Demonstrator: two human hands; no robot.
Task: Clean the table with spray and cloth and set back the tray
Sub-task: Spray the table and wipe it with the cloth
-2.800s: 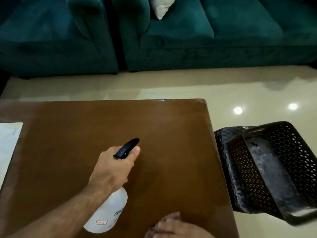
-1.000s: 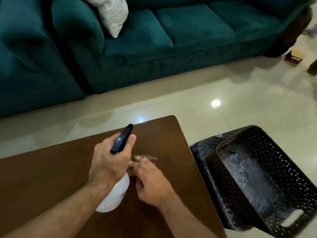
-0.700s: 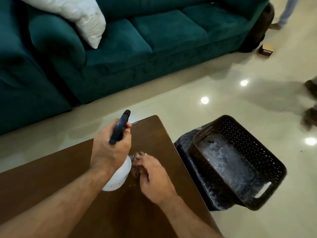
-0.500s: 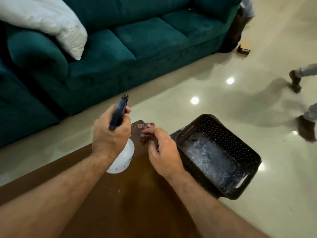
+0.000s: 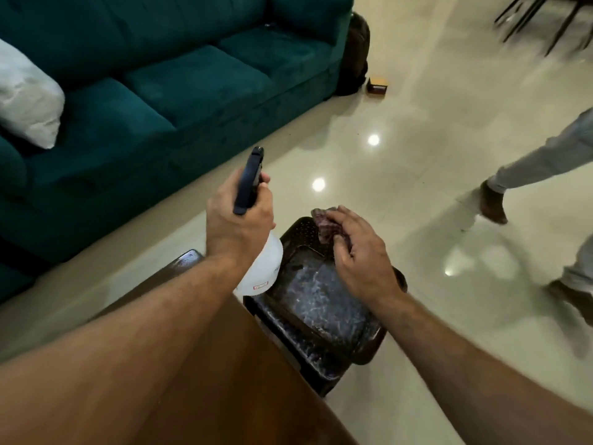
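A dark green sofa (image 5: 179, 75) stands on the glossy cream floor (image 5: 417, 130), with a white cushion (image 5: 27, 101) at its left end. A small brown box (image 5: 378, 86) lies beside its right end. A walking person's legs (image 5: 545, 162) cross the right edge.

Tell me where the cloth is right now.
In the head view, the cloth is pinched in the right hand, above the far rim of the dark basket beside the table.

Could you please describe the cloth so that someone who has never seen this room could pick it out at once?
Start at the brown wooden table at the bottom, and look just past its right edge, where a dark perforated tray sits low by the floor. Above the tray's far rim, the right hand pinches the cloth. It is a small, crumpled reddish-brown rag, the only soft thing among hard surfaces.
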